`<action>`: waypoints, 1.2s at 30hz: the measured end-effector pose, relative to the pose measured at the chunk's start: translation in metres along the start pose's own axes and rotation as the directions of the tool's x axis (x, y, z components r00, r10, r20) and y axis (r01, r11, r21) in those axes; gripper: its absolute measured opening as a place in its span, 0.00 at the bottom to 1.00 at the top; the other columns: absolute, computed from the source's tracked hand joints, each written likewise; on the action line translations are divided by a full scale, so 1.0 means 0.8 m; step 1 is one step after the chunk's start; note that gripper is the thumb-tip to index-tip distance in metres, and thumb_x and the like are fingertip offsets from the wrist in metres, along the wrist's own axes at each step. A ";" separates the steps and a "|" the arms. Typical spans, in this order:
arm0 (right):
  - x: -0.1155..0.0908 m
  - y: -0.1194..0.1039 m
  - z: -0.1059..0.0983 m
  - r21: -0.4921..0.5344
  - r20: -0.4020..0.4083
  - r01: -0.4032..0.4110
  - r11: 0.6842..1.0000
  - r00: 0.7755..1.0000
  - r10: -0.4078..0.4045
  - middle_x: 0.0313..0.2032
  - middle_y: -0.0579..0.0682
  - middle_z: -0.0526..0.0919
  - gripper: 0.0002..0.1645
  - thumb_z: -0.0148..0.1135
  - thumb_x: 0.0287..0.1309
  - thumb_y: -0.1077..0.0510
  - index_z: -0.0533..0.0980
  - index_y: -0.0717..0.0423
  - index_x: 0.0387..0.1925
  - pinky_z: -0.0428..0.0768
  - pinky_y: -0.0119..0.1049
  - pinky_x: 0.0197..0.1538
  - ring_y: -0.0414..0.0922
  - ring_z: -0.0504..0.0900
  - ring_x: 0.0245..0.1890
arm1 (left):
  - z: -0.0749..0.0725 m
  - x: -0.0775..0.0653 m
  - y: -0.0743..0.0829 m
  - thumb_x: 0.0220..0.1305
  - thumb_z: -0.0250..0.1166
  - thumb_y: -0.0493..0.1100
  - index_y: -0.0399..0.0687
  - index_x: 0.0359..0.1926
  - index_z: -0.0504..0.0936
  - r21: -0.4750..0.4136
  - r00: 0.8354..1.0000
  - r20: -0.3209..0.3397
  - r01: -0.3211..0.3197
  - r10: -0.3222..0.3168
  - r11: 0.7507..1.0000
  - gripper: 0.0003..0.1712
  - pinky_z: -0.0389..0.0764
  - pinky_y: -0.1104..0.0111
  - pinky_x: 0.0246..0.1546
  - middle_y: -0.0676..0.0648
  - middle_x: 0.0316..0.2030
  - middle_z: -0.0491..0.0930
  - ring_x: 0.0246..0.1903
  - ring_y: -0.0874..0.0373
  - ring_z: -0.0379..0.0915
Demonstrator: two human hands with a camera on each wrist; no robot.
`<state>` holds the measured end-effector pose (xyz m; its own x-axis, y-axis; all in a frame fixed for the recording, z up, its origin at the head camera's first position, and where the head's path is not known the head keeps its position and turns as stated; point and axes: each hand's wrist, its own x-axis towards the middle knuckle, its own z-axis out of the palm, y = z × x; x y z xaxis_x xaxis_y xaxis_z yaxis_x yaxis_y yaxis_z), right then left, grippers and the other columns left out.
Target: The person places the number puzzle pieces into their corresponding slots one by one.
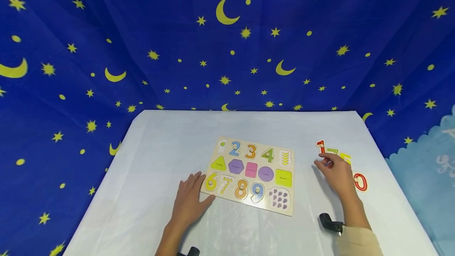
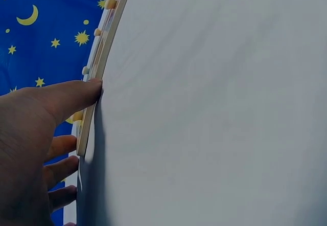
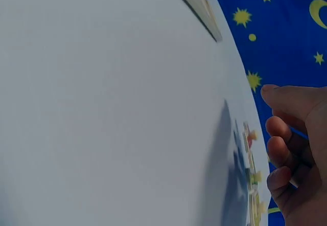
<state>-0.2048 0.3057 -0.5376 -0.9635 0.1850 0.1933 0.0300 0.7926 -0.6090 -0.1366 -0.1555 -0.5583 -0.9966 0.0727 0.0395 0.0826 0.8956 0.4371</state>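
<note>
A wooden number puzzle board (image 1: 231, 193) lies on the white table, with blue 2, orange 3, green 4, yellow 6, orange 8 and blue 9 in it; several other recesses show printed pictures. My left hand (image 1: 191, 200) rests at its near left corner. In the left wrist view the thumb (image 2: 82, 90) touches the board's edge. My right hand (image 1: 335, 173) hovers over loose number pieces, fingers loosely bent and nothing held. Its thumb and index finger are just below a red 1 (image 1: 321, 146). A green 7 (image 1: 332, 151), a yellow 5 (image 1: 345, 156) and a red 0 (image 1: 361, 182) lie around it, partly covered.
The white table (image 1: 170, 141) reaches back to a blue curtain (image 1: 199, 50) with yellow moons and stars. Light blue fabric (image 1: 423, 185) hangs at the right. Black wrist camera mounts (image 1: 330, 223) sit by both wrists. Table surface separates the board from the loose pieces.
</note>
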 end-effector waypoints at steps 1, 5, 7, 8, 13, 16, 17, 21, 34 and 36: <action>0.000 0.003 -0.002 0.000 -0.005 0.002 1.000 1.000 -0.002 0.33 0.50 0.78 0.21 0.68 0.57 0.51 0.79 0.58 0.48 0.70 0.38 0.31 0.46 0.73 0.32 | 0.000 -0.001 -0.001 0.53 0.68 0.63 0.47 0.67 0.68 0.002 1.000 -0.009 -0.004 0.004 1.000 0.45 0.41 0.48 0.70 0.45 0.69 0.62 0.70 0.45 0.48; 0.003 0.019 -0.009 0.002 -0.034 0.002 1.000 0.999 -0.002 0.33 0.52 0.79 0.21 0.68 0.57 0.51 0.80 0.60 0.48 0.70 0.37 0.31 0.46 0.74 0.32 | -0.001 -0.002 -0.002 0.52 0.69 0.62 0.47 0.66 0.69 0.006 0.999 -0.036 -0.009 0.009 1.000 0.44 0.43 0.48 0.69 0.45 0.68 0.63 0.69 0.44 0.50; 0.005 0.028 -0.016 -0.007 -0.049 -0.030 1.000 0.998 0.029 0.34 0.54 0.79 0.21 0.67 0.58 0.52 0.79 0.61 0.49 0.70 0.37 0.31 0.46 0.73 0.33 | 0.000 -0.001 -0.002 0.52 0.69 0.62 0.46 0.66 0.69 0.004 0.999 -0.040 -0.019 0.019 1.000 0.44 0.43 0.47 0.69 0.44 0.68 0.63 0.69 0.43 0.50; 0.006 0.032 -0.020 -0.006 -0.060 -0.050 0.999 0.997 0.049 0.35 0.55 0.78 0.21 0.67 0.58 0.52 0.79 0.61 0.49 0.69 0.37 0.32 0.47 0.73 0.33 | 0.000 0.000 -0.002 0.53 0.68 0.63 0.46 0.66 0.69 0.004 0.999 -0.035 -0.019 0.019 1.000 0.44 0.43 0.47 0.69 0.45 0.68 0.63 0.69 0.44 0.50; 0.009 0.049 -0.039 -0.007 -0.056 -0.148 0.989 0.988 0.147 0.41 0.59 0.76 0.25 0.63 0.62 0.51 0.76 0.62 0.55 0.70 0.36 0.31 0.51 0.72 0.38 | 0.002 0.001 -0.001 0.54 0.67 0.64 0.47 0.67 0.68 0.002 1.000 -0.013 -0.008 0.008 1.000 0.45 0.41 0.49 0.70 0.46 0.69 0.62 0.70 0.45 0.49; 0.012 0.059 -0.046 -0.013 -0.034 -0.191 0.982 0.981 0.190 0.43 0.59 0.75 0.26 0.61 0.63 0.50 0.75 0.62 0.57 0.71 0.35 0.30 0.53 0.72 0.40 | 0.002 0.001 -0.001 0.54 0.66 0.65 0.48 0.67 0.68 0.001 1.000 -0.003 0.003 -0.003 1.000 0.45 0.40 0.50 0.70 0.47 0.69 0.61 0.71 0.47 0.47; 0.013 0.063 -0.048 -0.014 -0.027 -0.209 0.978 0.978 0.208 0.43 0.60 0.75 0.26 0.60 0.63 0.49 0.75 0.61 0.57 0.71 0.35 0.30 0.53 0.72 0.40 | 0.002 0.001 -0.001 0.54 0.66 0.65 0.48 0.67 0.68 0.000 1.000 -0.002 0.004 -0.004 1.000 0.45 0.40 0.50 0.70 0.47 0.69 0.61 0.71 0.47 0.47; 0.018 0.077 -0.054 -0.018 0.008 -0.289 0.957 0.957 0.289 0.44 0.59 0.75 0.30 0.59 0.64 0.45 0.73 0.61 0.59 0.71 0.34 0.29 0.53 0.71 0.41 | 0.001 0.001 -0.001 0.54 0.66 0.65 0.48 0.68 0.67 0.001 1.000 -0.003 0.002 -0.002 1.000 0.45 0.40 0.50 0.70 0.47 0.69 0.61 0.71 0.47 0.47; 0.025 0.094 -0.052 -0.062 0.063 -0.272 0.960 0.959 0.275 0.43 0.62 0.76 0.29 0.62 0.61 0.46 0.76 0.65 0.54 0.66 0.39 0.33 0.55 0.71 0.39 | 0.001 0.001 0.001 0.54 0.67 0.64 0.48 0.68 0.67 -0.009 1.000 -0.002 0.007 -0.007 1.000 0.45 0.39 0.50 0.70 0.47 0.69 0.61 0.71 0.47 0.47; 0.027 0.095 -0.049 -0.068 0.063 -0.276 0.959 0.958 0.281 0.44 0.63 0.76 0.28 0.62 0.62 0.47 0.77 0.65 0.54 0.68 0.42 0.35 0.56 0.71 0.40 | 0.001 0.001 0.001 0.54 0.67 0.64 0.48 0.68 0.67 -0.011 1.000 -0.001 0.007 -0.007 1.000 0.45 0.39 0.50 0.70 0.47 0.69 0.61 0.71 0.47 0.47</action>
<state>-0.2125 0.3926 -0.5492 -0.9311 0.3632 -0.0338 0.3131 0.7480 -0.5853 -0.1377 -0.1543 -0.5585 -0.9971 0.0657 0.0374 0.0755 0.8913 0.4471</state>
